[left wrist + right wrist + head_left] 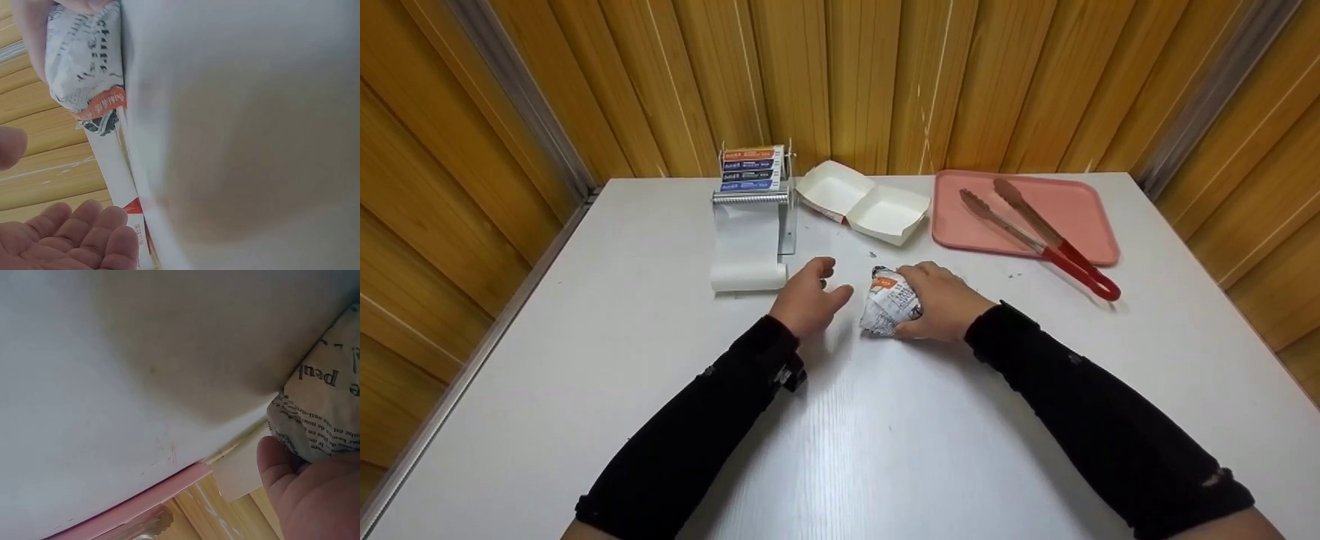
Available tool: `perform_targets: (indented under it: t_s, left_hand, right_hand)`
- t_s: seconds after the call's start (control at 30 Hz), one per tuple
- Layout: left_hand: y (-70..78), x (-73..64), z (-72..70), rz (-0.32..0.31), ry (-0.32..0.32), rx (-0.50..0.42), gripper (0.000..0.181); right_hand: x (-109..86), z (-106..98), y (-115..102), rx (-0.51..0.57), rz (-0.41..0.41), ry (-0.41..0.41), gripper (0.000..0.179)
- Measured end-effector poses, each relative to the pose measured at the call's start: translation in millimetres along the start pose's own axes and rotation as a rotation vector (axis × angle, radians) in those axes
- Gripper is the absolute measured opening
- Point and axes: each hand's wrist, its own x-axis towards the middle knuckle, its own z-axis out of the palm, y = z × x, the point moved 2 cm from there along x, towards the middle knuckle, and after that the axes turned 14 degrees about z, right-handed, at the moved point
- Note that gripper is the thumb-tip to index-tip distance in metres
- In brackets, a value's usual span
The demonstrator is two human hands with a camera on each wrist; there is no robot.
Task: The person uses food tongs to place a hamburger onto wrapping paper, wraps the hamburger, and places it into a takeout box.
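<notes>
A bundle wrapped in printed white paper (889, 307), with an orange label (883, 283) across it, sits on the white table. My right hand (945, 304) grips it from the right side, fingers over the far end and thumb at the near end. What the paper wraps is hidden. To the left of the bundle, apart from it, my left hand (810, 298) hangs over the table with fingers loosely bent and nothing in them. In the left wrist view the left hand's fingers (95, 233) show palm up, away from the wrapped bundle (84, 62).
Behind my left hand stands a metal label dispenser (750, 196) with orange and blue labels and a white strip hanging forward. An open white carton (859, 199) lies at the back middle. On the pink tray (960, 225) at the back right rest red-handled tongs (1072, 266).
</notes>
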Motion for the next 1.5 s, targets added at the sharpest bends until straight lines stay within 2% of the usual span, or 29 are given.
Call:
perform_targets:
  t_s: [0.17,0.33,0.57,0.83,1.0,1.1,1.23,1.4,1.5]
  left_hand:
    - [9.3,22.8,8.4,0.066,-0.066,0.199,0.066]
    - [21.1,50.1,19.7,0.085,-0.142,0.379,0.069]
    - [27.7,80.5,36.1,0.105,-0.182,0.455,0.075]
    - [18.6,101.8,51.7,0.09,-0.214,0.509,0.076]
    - [14.7,104.3,51.5,0.089,-0.219,0.584,0.06]
    - [12.5,100.0,45.0,0.088,-0.242,0.653,0.052]
    - [10.4,90.4,33.2,0.091,-0.279,0.699,0.049]
    - [11.7,73.4,19.3,0.175,-0.313,0.71,0.032]
    - [11.7,62.0,13.5,0.235,-0.336,0.749,0.026]
  right_hand:
    - [-4.7,-7,11,-0.052,0.0,0.043,0.094]
    - [-12.2,-16,29,-0.095,0.029,0.045,0.093]
    - [-31.6,-31,59,-0.148,0.085,0.042,0.095]
    - [-44.8,-41,97,-0.12,0.192,0.032,0.093]
    - [-47.2,-42,105,-0.076,0.197,0.02,0.097]
    - [-47.7,-41,104,-0.067,0.194,0.016,0.099]
    - [-47.9,-41,104,-0.053,0.196,0.014,0.096]
    - [-48.5,-41,106,-0.043,0.191,0.016,0.092]
    - [-48.4,-40,107,-0.039,0.191,0.016,0.092]
